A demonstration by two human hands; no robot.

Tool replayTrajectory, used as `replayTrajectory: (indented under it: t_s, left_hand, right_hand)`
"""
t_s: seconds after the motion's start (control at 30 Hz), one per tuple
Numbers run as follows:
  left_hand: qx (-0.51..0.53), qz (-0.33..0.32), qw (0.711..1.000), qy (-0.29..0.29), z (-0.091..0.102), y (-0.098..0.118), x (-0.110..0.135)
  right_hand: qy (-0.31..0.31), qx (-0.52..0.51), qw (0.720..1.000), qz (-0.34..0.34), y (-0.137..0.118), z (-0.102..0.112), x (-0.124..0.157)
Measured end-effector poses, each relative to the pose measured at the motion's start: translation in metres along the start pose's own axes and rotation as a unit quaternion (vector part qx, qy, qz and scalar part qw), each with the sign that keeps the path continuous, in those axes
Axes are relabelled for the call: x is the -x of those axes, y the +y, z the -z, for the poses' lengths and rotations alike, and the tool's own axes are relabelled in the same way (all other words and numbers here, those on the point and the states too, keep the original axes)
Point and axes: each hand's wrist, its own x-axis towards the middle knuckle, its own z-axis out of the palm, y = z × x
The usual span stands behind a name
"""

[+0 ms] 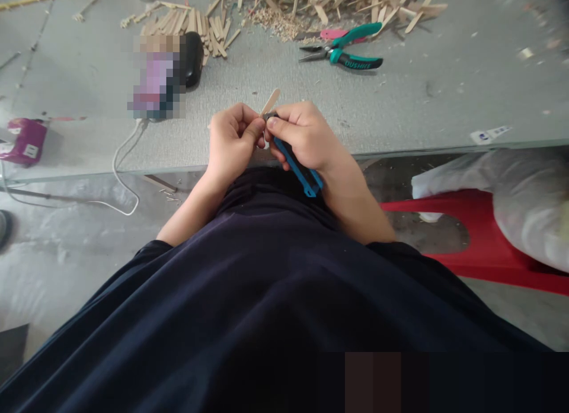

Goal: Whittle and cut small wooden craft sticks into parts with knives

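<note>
My left hand (233,141) is closed around a flat wooden stick (270,101), whose rounded tip pokes up between my two hands. My right hand (304,137) grips a blue utility knife (299,170), thumb pressed near its front end against the stick; the handle runs down toward my wrist. Both hands meet just above the near edge of the grey table (444,99), over my dark blue shirt.
Green-handled pliers (344,51) lie on the table beyond my hands, with a pink tool behind them. Piles of wooden sticks (195,25) and shavings cover the far side. A black object, a white cable (124,164), a magenta box (22,141) sit left; a red stool (480,235) stands right.
</note>
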Motion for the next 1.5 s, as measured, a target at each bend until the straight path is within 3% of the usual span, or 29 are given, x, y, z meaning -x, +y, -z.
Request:
replayTrajectory:
  t_s: [0.23, 0.8, 1.07, 1.5]
  left_hand:
    - [-0.036, 0.021, 0.999, 0.025, -0.005, 0.003, 0.001]
    - [-0.118, -0.014, 0.989, 0.084, -0.01, 0.007, 0.008]
    - [-0.108, -0.014, 0.993, 0.049, -0.005, 0.0, 0.004]
    - [-0.031, -0.014, 0.999, 0.009, -0.002, 0.0, 0.002]
  right_hand:
    - [0.03, 0.001, 1.0, -0.004, 0.001, -0.003, 0.0]
    - [0.065, 0.052, 0.996, 0.014, 0.005, -0.009, -0.001]
    - [0.057, 0.069, 0.996, 0.022, 0.005, -0.009, -0.006]
    - [-0.008, -0.007, 1.0, 0.028, 0.01, 0.0, -0.006]
